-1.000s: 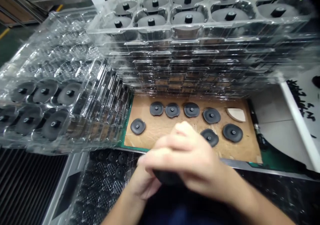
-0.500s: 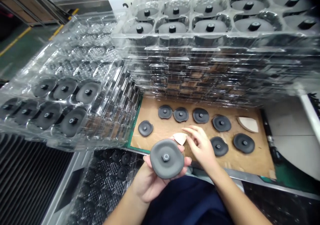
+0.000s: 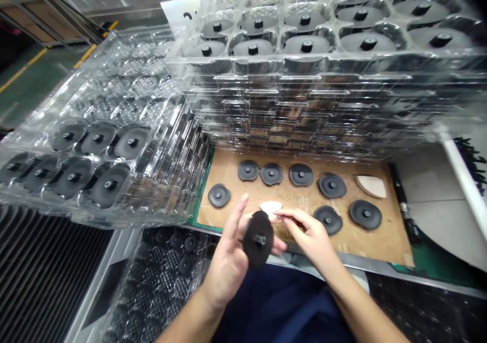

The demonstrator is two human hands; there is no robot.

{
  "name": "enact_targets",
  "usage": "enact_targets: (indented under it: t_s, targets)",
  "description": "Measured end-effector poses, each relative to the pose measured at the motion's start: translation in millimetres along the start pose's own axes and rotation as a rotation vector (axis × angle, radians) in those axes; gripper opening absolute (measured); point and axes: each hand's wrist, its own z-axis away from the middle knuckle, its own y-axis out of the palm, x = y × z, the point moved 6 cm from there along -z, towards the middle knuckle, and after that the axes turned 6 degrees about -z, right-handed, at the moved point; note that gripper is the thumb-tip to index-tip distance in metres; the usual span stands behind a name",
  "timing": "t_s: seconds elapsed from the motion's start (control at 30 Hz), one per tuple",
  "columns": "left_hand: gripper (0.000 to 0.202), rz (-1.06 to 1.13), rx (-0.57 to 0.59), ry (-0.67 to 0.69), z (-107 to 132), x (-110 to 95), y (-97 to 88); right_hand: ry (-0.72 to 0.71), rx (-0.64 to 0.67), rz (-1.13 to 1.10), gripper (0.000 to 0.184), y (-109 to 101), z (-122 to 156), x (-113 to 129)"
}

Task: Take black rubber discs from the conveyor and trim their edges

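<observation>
My left hand (image 3: pixel 228 262) holds a dark round disc (image 3: pixel 258 239) with a short central stem. The disc is tilted nearly on edge, with the stem side turned toward my right hand; the index finger sticks up behind it. My right hand (image 3: pixel 306 231) has its fingertips pinched together just right of the held disc. What they pinch, if anything, is too small to make out. A pale wedge-shaped piece (image 3: pixel 270 208) is at those fingertips; whether they touch it I cannot tell. Several similar dark discs (image 3: pixel 301 174) lie stem up on the brown board (image 3: pixel 243 201).
Clear plastic trays (image 3: pixel 289 104) with discs are stacked high behind the board. Another tray stack (image 3: pixel 163 180) stands left, its near cells holding discs. A second pale wedge (image 3: pixel 371 186) lies at the board's right. A lower tray (image 3: pixel 152 282) holds dark parts.
My left hand has turned the disc from facing up to nearly on edge. The right hand's fingers have closed together and come nearer to the disc.
</observation>
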Motion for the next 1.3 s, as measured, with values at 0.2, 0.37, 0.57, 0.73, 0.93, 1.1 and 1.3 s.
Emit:
enact_targets:
  t_s: [0.2,0.37,0.57,0.73,0.93,1.1,1.3]
  targets:
    - [0.111,-0.730,0.050,0.402,3.2,-21.6,10.6,-0.015,-0.028,-0.064,0.017,-11.2,7.5,15.3]
    - [0.114,-0.936,0.125,0.593,4.7,-21.6,14.9,-0.057,-0.107,-0.174,0.013,-27.1,26.3,35.5]
    - [0.106,-0.961,0.137,0.452,4.0,-12.5,7.6,0.097,0.216,-0.289,0.012,-15.5,36.9,62.7]
    - [0.098,-0.817,0.238,0.201,6.0,-3.2,9.9,0.259,0.381,-0.536,0.014,-5.8,34.8,69.1]
    - [0.103,-0.657,0.341,-0.022,10.3,7.0,15.3,0.321,0.498,-0.737,0.004,0.4,42.8,72.8]
    - [0.091,-0.755,0.288,0.108,16.2,6.0,15.7,0.282,0.318,-0.686,0.006,-8.6,56.9,65.4]
    - [0.099,-0.764,0.238,0.153,21.6,11.1,17.6,-0.079,-0.011,-0.233,0.012,-43.3,88.2,64.5]
